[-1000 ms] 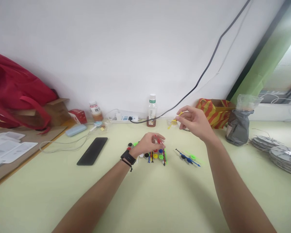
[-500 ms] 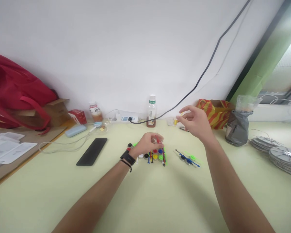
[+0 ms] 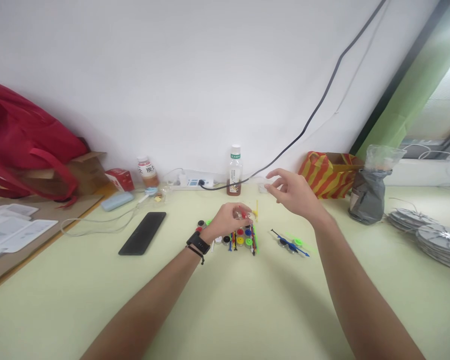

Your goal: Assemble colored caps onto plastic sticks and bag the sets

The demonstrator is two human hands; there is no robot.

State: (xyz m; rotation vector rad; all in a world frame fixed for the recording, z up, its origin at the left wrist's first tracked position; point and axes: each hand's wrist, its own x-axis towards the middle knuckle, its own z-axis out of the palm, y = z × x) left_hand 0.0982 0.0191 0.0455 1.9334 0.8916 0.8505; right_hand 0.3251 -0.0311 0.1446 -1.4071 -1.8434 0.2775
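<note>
My left hand (image 3: 230, 220), with a dark wristband, is closed around a red arrow spinner (image 3: 244, 214) above a cluster of parts. Under and beside it are small round pieces, among them a yellow disc (image 3: 240, 241), a green disc (image 3: 249, 242) and a black disc (image 3: 226, 240), with thin coloured arrows between them. Just right of those fingers is a yellow arrow spinner (image 3: 255, 213), touched by neither hand. Farther back, my right hand (image 3: 294, 195) hovers with fingers apart and nothing visible in them. Nearer me on the right lies a blue arrow spinner (image 3: 293, 247) beside a green one (image 3: 297, 242).
A black phone (image 3: 142, 233) lies on the left. Along the wall stand a bottle (image 3: 234, 172), a power strip (image 3: 191, 182) and a striped bag (image 3: 324, 175). A grey bag (image 3: 367, 197) and stacked grey discs (image 3: 440, 245) are at right. A black cable (image 3: 318, 110) hangs across the wall.
My right hand has let go of the yellow arrow spinner, which now sits beside my left hand. The right hand has shifted slightly left and down. My left hand has barely moved.
</note>
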